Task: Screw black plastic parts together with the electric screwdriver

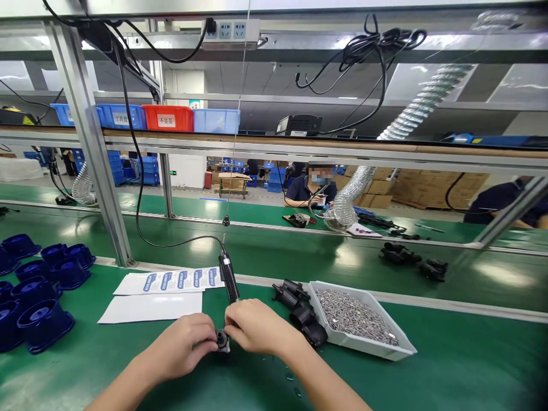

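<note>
My left hand [184, 345] is closed, thumb and fingers pinching a small black and grey plastic part [222, 341] low over the green bench. From the other side my right hand [257, 326] comes up close to the part, its fingers curled shut; what they hold is hidden. Right behind that hand an electric screwdriver [228, 277] leans on its cable and a thin wire. The hand covers its lower end, so I cannot tell whether the hand touches it.
A white tray [405, 349] of small metal pins or screws and several black parts [306, 319] lie right. Sticker sheets [152, 308] and dark blue cups [43, 322] lie left. A metal upright [88, 137] rises behind. Across the bench sits a person [299, 191].
</note>
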Demonstrator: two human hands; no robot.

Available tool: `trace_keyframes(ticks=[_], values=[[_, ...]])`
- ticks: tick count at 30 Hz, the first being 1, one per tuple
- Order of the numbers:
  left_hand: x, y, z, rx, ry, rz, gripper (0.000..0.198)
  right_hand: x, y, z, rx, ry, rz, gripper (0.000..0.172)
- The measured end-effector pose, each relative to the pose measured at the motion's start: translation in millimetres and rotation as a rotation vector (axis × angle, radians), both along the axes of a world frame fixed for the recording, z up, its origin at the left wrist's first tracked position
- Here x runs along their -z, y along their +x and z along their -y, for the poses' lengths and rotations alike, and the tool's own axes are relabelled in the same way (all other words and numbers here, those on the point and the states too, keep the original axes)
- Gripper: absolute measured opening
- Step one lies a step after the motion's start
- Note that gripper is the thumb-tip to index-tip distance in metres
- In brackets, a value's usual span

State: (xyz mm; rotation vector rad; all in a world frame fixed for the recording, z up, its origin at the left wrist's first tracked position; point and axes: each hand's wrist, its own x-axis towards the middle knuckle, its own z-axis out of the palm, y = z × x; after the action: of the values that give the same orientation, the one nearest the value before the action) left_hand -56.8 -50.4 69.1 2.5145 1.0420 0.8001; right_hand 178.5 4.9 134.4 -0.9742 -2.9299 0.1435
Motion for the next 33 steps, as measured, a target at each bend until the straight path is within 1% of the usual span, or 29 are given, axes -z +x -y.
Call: trace_keyframes(ticks=[5, 8, 11, 14, 16, 18, 19, 21, 22, 23, 26, 27, 31, 33], values=[[10.9, 5.2, -0.3, 0.000, 0.063, -0.025, 0.020, -0.5, 1.9, 0.8, 0.024, -0.025, -0.017, 0.009], [13.3, 7.7, -0.7, -0.031, 0.077, -0.025, 0.019, -0.1, 2.3, -0.1, 0.064, -0.037, -0.026, 0.011], [11.7, 12.0, 2.1, -0.092, 0.079, -0.053, 0.019, 0.5, 2.0, -0.8, 0.063, -0.038, 0.018, 0.006], [10.0, 19.7, 8.2, -0.173, 0.092, -0.134, 0.020, 2.3, 0.8, 0.0, 0.032, -0.022, 0.036, 0.009], [11.4, 25.6, 12.7, -0.217, 0.134, -0.210, 0.023, 4.7, -0.8, 1.5, 0.034, -0.006, 0.057, 0.009], [15.5, 31.0, 16.3, -0.253, 0.194, -0.264, 0.025, 8.1, -2.9, 3.5, 0.045, 0.001, 0.084, 0.013], [18.1, 33.2, 17.6, -0.272, 0.220, -0.276, 0.026, 10.0, -3.9, 4.5, 0.050, 0.001, 0.095, 0.018], [23.0, 36.5, 19.4, -0.310, 0.258, -0.267, 0.028, 13.8, -5.6, 6.4, 0.064, 0.001, 0.105, 0.029], [24.9, 37.7, 19.9, -0.325, 0.265, -0.248, 0.029, 15.4, -6.2, 7.2, 0.071, 0.005, 0.098, 0.031], [26.3, 38.6, 20.3, -0.337, 0.262, -0.222, 0.029, 16.8, -6.7, 7.9, 0.080, 0.010, 0.081, 0.028], [27.8, 40.6, 20.8, -0.360, 0.237, -0.138, 0.028, 19.4, -6.8, 9.1, 0.117, 0.035, 0.026, 0.012], [27.9, 41.1, 21.1, -0.364, 0.239, -0.121, 0.027, 19.9, -6.6, 9.4, 0.120, 0.039, 0.027, 0.011], [27.4, 42.6, 23.0, -0.373, 0.283, -0.099, 0.029, 21.9, -5.0, 10.8, 0.098, 0.036, 0.061, 0.024], [25.5, 43.7, 24.0, -0.365, 0.279, -0.086, 0.028, 23.0, -4.0, 11.3, 0.105, 0.037, 0.033, 0.024]])
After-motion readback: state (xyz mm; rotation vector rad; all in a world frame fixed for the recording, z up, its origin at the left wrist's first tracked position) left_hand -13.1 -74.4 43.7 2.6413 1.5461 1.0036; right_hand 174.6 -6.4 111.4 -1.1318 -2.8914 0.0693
